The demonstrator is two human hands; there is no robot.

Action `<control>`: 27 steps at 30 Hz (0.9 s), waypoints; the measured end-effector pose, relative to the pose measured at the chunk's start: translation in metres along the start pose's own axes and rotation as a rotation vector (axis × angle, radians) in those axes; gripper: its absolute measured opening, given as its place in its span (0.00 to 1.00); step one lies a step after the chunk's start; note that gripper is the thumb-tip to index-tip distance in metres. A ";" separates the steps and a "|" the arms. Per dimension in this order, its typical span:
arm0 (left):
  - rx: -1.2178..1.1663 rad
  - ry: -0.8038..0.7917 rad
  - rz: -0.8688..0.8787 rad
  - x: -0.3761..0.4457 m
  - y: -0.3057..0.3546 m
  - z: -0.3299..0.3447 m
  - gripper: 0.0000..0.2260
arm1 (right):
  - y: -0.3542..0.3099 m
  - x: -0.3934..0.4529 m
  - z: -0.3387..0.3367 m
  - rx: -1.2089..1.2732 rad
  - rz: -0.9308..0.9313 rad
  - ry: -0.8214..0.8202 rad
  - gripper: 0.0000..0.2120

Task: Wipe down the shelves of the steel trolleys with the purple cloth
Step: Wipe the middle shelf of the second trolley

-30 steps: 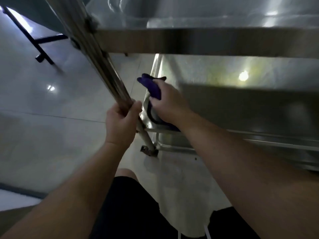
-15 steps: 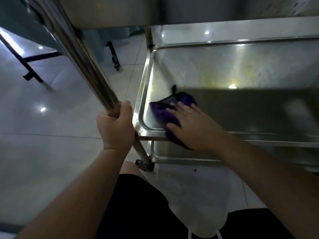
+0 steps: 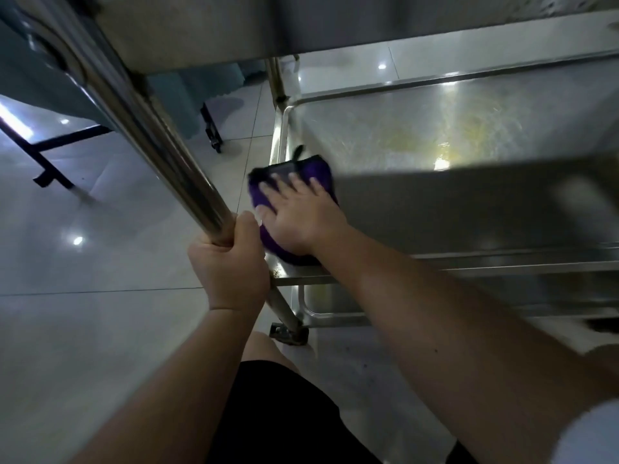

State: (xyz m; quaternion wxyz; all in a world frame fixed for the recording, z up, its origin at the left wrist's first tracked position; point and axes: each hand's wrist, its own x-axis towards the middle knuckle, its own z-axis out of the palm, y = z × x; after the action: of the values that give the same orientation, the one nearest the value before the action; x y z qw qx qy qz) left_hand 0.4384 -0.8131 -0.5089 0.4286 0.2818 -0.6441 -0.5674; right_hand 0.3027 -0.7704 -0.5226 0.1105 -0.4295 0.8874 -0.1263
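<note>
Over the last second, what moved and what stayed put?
The right hand carried the purple cloth from the shelf's left rim onto the middle shelf, out toward the centre, then back to the near-left corner, fingers now spread flat on it. The left hand stayed clamped on the trolley post. The camera view shifted too.

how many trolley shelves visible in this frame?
3. Top shelf, seen from underneath; middle shelf, where the right hand presses the purple cloth; bottom shelf, only a strip showing below. More may be hidden.
</note>
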 end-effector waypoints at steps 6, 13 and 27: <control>0.037 -0.010 -0.008 0.001 0.001 -0.002 0.16 | 0.072 -0.027 -0.013 -0.075 -0.034 0.038 0.32; -0.005 0.018 -0.018 0.000 -0.002 0.000 0.17 | 0.124 -0.028 -0.023 -0.085 0.514 0.109 0.34; -0.048 -0.049 0.039 -0.002 -0.001 -0.001 0.15 | 0.023 0.007 -0.005 -0.053 -0.395 -0.107 0.26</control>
State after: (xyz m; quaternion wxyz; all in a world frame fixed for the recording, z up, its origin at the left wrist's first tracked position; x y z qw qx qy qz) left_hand 0.4405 -0.8122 -0.5101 0.4305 0.2448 -0.6462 -0.5807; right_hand 0.2805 -0.7616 -0.5261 0.1190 -0.6040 0.7818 -0.0992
